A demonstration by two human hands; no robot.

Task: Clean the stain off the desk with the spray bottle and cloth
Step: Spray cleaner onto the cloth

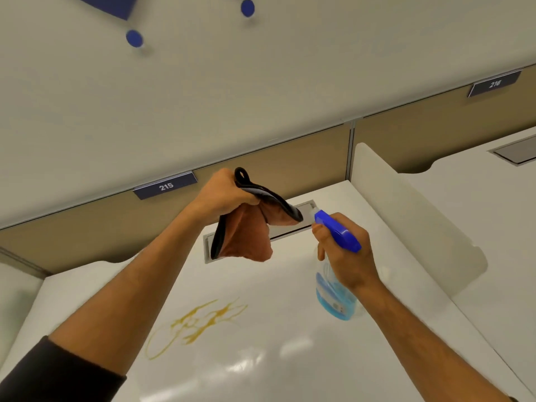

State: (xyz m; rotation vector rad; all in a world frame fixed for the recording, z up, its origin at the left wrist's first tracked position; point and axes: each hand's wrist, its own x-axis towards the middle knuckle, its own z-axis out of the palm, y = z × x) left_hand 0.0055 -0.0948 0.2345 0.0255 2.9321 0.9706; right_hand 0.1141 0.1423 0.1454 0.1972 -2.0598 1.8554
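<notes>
The yellow-brown stain [191, 326] is lying on the white counter [290, 372] toward its near edge, left of centre, its long axis running from near-left to far-right. Both hands are hovering beyond it, toward the far edge. The left hand [223, 194], the nearer to it sideways, is bunching the brown cloth [246, 236]. The right hand [345, 253] is wrapping the spray bottle [333, 297], holding blue liquid in its lower part, nozzle pointing at the cloth.

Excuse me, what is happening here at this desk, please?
A person is about to clean a white desk. The left hand holds a brown cloth up in the air, and the right hand grips a spray bottle above the desk. The yellow-brown stain looks untouched.
</notes>
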